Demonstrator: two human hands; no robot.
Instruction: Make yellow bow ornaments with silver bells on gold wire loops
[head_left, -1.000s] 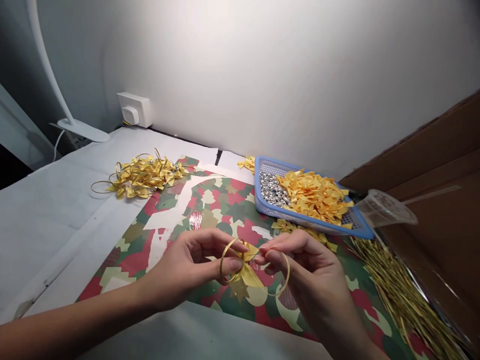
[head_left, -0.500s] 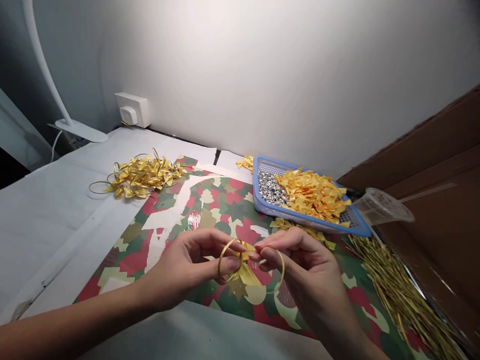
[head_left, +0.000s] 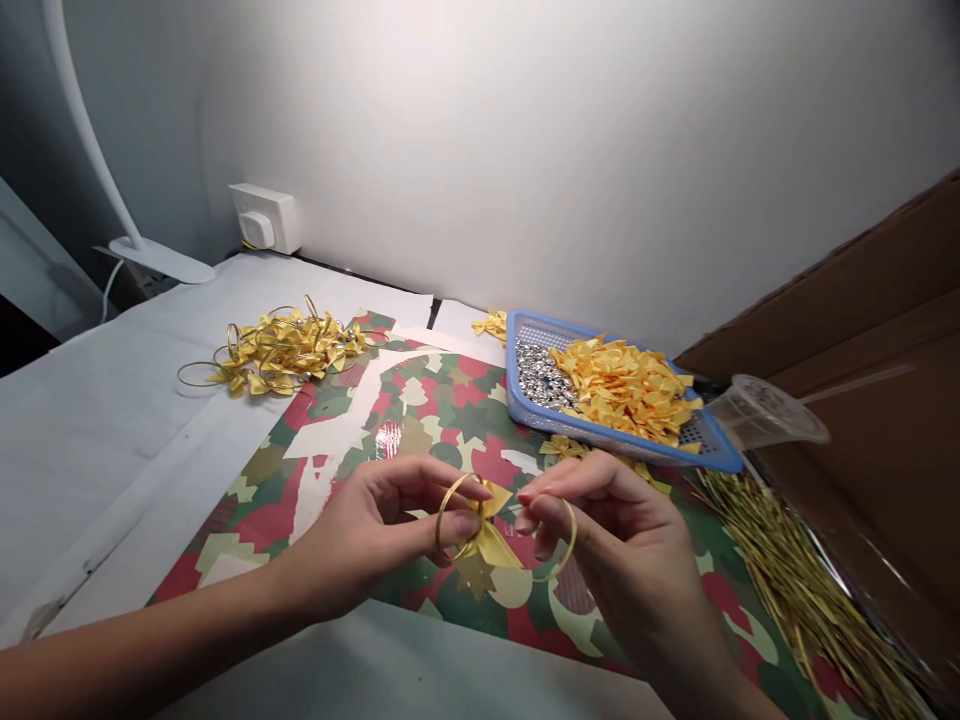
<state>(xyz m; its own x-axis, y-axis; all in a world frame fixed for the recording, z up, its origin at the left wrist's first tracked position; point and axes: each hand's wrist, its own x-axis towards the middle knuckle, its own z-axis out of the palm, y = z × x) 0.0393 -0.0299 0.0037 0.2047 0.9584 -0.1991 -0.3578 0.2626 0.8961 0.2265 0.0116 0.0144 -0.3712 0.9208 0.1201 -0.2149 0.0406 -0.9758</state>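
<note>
My left hand (head_left: 386, 535) pinches a yellow satin ribbon bow (head_left: 495, 548) between thumb and fingers, just above the patterned sheet. A thin gold wire-like strand (head_left: 574, 545) is looped at the bow, with one ring of it standing around my left fingertips. To the right, my right hand (head_left: 622, 545) is closed, thumb against index finger, on the strand's other part, which curves below those fingers. A small gap separates the right fingertips from the bow. The strand's tip and the bow's centre are partly hidden by fingers.
A blue basket (head_left: 622, 441) holds yellow bows (head_left: 626, 385) and small silver beads or bells (head_left: 541, 375). Finished-looking bows with gold loops (head_left: 289, 350) lie piled at left. Gold strands (head_left: 802, 590) lie at right beside a clear plastic cup (head_left: 772, 410). A white lamp (head_left: 161, 260) stands back left.
My right hand moved slightly left towards the bow, then drew back to the right, still pinching the strand. The left hand stays nearly still on the bow.
</note>
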